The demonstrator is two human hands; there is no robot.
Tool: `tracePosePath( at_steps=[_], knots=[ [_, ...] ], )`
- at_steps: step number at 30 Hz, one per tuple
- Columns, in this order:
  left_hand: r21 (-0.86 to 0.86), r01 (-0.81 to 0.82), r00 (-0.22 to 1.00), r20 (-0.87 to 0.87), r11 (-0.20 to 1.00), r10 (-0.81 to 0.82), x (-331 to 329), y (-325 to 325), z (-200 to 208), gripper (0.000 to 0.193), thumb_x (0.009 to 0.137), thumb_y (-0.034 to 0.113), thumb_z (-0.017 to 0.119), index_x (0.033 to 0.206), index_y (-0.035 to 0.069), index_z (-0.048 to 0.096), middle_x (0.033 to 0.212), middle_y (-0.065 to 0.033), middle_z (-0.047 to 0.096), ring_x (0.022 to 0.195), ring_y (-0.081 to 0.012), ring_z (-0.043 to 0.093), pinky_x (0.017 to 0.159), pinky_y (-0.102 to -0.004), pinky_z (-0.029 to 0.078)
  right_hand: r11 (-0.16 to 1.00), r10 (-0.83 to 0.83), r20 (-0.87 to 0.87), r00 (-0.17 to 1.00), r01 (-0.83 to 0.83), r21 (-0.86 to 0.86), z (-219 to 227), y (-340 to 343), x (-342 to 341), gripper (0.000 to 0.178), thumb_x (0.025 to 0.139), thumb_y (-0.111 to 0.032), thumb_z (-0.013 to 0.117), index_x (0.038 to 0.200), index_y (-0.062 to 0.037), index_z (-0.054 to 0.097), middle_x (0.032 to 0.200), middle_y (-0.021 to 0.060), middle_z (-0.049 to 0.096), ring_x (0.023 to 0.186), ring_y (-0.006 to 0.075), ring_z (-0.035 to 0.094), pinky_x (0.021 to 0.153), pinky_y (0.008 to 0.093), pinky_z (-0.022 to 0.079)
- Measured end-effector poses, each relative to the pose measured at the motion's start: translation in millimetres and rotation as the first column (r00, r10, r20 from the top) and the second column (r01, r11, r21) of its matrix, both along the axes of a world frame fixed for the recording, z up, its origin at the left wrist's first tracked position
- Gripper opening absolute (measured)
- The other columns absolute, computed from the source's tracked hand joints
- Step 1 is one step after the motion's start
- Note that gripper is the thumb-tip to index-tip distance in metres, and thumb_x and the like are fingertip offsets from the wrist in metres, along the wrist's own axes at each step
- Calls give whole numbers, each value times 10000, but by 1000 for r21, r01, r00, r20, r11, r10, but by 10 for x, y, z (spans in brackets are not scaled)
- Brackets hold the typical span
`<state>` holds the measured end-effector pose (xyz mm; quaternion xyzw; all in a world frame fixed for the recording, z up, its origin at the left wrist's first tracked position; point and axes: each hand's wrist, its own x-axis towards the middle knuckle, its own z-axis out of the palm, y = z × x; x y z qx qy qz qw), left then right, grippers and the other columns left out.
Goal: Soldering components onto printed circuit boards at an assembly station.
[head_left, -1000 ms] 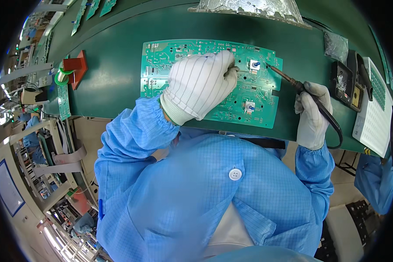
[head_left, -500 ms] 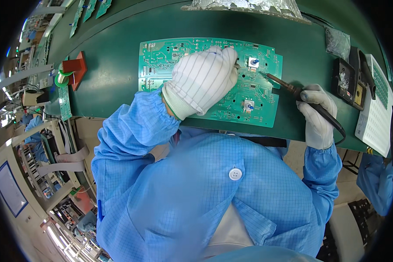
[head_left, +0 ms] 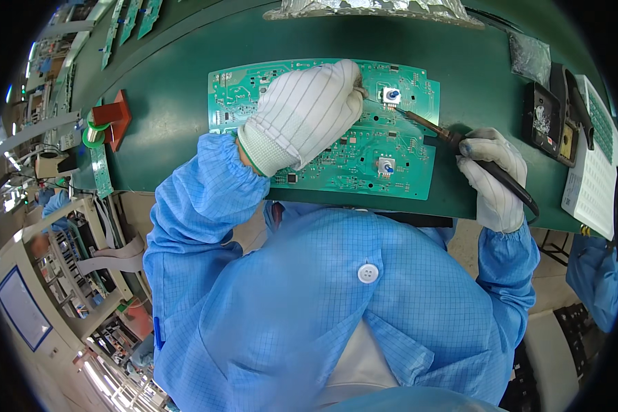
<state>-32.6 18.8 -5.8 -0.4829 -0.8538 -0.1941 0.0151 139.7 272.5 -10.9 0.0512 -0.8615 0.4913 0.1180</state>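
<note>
A green circuit board [head_left: 405, 182] lies flat on the bench, with two white square components bearing blue shafts, an upper one [head_left: 391, 95] and a lower one [head_left: 386, 166]. My left hand [head_left: 309, 113], in a white striped glove, rests over the board's middle. Its fingers are pinched near the upper component on a thin wire that barely shows. My right hand [head_left: 493, 175], gloved too, is closed round the handle of a soldering iron [head_left: 429, 125]. The iron's tip points at the pins just below the upper component; whether it touches them I cannot tell.
To the left stand a solder spool [head_left: 93, 136] and a red holder [head_left: 120, 120]. A foil-covered object [head_left: 374, 8] sits at the far edge. At right are a black tray [head_left: 544, 123], a clear bag [head_left: 530, 58] and a white box [head_left: 590, 196]. Several narrow boards [head_left: 130, 20] lie far left.
The iron's tip has shifted left, closer to the upper component's pins. My left hand and the board appear slightly further left, as the whole view has shifted a little.
</note>
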Motion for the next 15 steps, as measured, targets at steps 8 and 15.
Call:
tracePosePath(
  at_steps=[8, 15],
  knots=[
    [-31, 6, 1000, 29, 1000, -5, 1, 40, 62, 99, 899, 130, 573, 903, 34, 550, 682, -159, 606, 614, -336, 624, 570, -434, 519, 994, 24, -47, 999, -19, 106, 16, -6, 1, 218, 799, -85, 720, 1010, -33, 699, 959, 126, 716, 889, 325, 675, 797, 411, 519],
    [-66, -31, 990, 133, 997, 39, 21, 23, 102, 99, 883, 131, 577, 928, 50, 545, 703, -164, 610, 629, -333, 636, 581, -438, 525, 998, 51, -79, 996, -49, 36, -21, -40, -12, 221, 768, -82, 754, 980, -50, 699, 934, 97, 716, 891, 308, 674, 812, 407, 529]
  ],
)
